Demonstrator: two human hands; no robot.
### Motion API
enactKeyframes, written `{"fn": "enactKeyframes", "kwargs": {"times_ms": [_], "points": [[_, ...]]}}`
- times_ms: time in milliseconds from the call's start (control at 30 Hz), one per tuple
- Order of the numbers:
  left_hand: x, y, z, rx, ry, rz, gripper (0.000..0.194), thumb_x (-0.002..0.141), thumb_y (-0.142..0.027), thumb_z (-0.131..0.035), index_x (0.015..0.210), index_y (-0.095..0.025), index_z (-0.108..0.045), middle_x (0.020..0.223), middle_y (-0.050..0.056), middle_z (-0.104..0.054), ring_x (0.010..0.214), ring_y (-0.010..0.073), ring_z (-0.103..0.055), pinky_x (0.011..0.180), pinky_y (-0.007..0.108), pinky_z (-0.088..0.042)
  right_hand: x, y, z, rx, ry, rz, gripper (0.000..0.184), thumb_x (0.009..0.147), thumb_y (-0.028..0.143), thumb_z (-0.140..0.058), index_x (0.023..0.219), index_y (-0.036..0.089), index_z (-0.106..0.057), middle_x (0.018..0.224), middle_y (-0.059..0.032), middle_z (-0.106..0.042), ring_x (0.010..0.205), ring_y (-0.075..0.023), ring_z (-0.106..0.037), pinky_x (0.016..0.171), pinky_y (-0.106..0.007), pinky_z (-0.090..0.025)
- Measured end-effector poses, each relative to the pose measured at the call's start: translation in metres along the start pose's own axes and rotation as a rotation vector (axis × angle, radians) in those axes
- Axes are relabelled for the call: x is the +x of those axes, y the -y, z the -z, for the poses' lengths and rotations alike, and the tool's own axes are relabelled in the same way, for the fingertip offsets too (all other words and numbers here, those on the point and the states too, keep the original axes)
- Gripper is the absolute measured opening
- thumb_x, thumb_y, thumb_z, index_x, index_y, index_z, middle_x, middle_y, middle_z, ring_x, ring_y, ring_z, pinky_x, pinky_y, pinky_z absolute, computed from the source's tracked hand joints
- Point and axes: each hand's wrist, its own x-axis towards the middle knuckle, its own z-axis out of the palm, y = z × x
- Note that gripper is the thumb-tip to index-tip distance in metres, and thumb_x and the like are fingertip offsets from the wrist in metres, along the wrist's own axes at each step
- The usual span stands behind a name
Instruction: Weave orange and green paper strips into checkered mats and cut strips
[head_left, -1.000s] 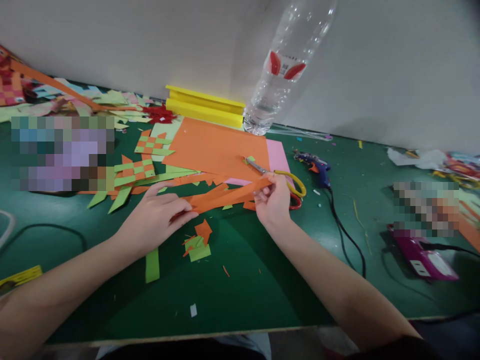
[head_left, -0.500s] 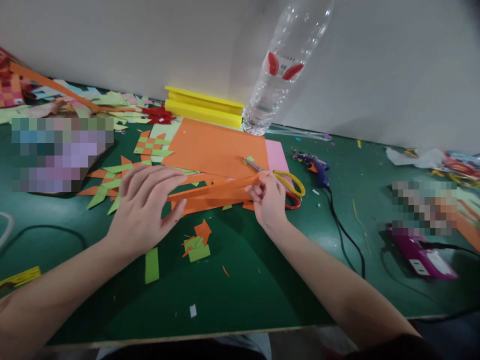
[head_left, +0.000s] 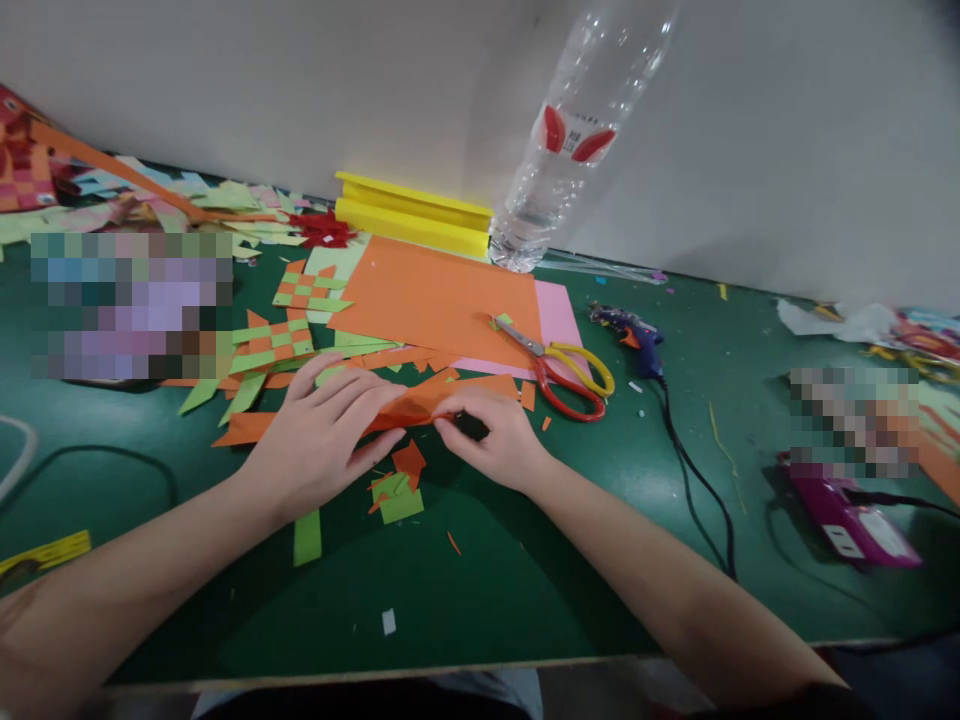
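Observation:
An orange paper strip (head_left: 414,405), folded or bent along its length, runs between my two hands just above the table. My left hand (head_left: 322,430) has its fingers over the strip and the thumb beneath, gripping its left part. My right hand (head_left: 491,435) pinches the strip's near edge with thumb and forefinger. More orange paper lies behind it. Scissors (head_left: 562,372) with one yellow and one red handle rest to the right of my right hand, apart from it. Woven orange and green paper pieces (head_left: 274,338) lie behind my left hand.
Orange sheet (head_left: 442,295) and pink sheet (head_left: 559,310) lie beyond my hands. A yellow holder (head_left: 412,218) and a tilted plastic bottle (head_left: 551,150) stand at the wall. At right are a glue gun (head_left: 634,335) with a cord and a purple power strip (head_left: 847,515). Paper scraps (head_left: 397,495) lie in front.
My right hand has moved left and slightly down along the orange strip, closer to my left hand. My left hand has closed in on the paper. The scissors now show fully.

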Motion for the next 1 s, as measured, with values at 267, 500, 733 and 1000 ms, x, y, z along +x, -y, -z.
{"fn": "enactKeyframes", "kwargs": {"times_ms": [267,500,733,1000], "points": [[-0.0002,0.0011,-0.0003,-0.028,0.008,-0.051,0.018,0.098,-0.029,-0.051,0.087,-0.022,-0.064,0.083,0.001,-0.072,0.083,0.0202,-0.065,0.096,0.041,-0.039,0.0023,-0.001,-0.0021,-0.055,0.008,0.137,0.012,0.092,0.021,-0.055,0.087,0.022,-0.066,0.08,-0.0037,-0.072,0.075,-0.016,-0.063,0.071,-0.032,-0.053],[-0.0027,0.004,-0.0018,-0.051,0.053,-0.057,0.023,0.1,-0.026,-0.047,0.084,-0.022,-0.063,0.079,-0.001,-0.071,0.074,0.017,-0.064,0.098,0.042,-0.037,0.0008,-0.0013,-0.001,-0.042,0.06,0.126,0.011,0.089,0.026,-0.062,0.095,0.02,-0.068,0.085,-0.006,-0.073,0.079,-0.0179,-0.066,0.073,-0.034,-0.054],[-0.0013,-0.0022,-0.003,-0.046,0.03,-0.119,0.021,0.098,-0.023,-0.049,0.084,-0.021,-0.063,0.077,-0.002,-0.071,0.073,0.0166,-0.064,0.096,0.04,-0.037,-0.001,-0.0039,-0.003,-0.088,0.069,0.189,0.012,0.091,0.031,-0.061,0.093,0.022,-0.069,0.083,-0.0038,-0.073,0.077,-0.0163,-0.066,0.073,-0.031,-0.052],[0.0003,-0.0042,-0.0024,-0.036,0.052,-0.141,0.023,0.1,-0.023,-0.047,0.083,-0.021,-0.062,0.075,-0.003,-0.071,0.071,0.0157,-0.063,0.095,0.039,-0.038,-0.0019,-0.003,-0.006,-0.141,0.07,0.245,0.015,0.094,0.027,-0.056,0.085,0.023,-0.067,0.076,-0.0025,-0.071,0.072,-0.0155,-0.065,0.069,-0.03,-0.049]]}}
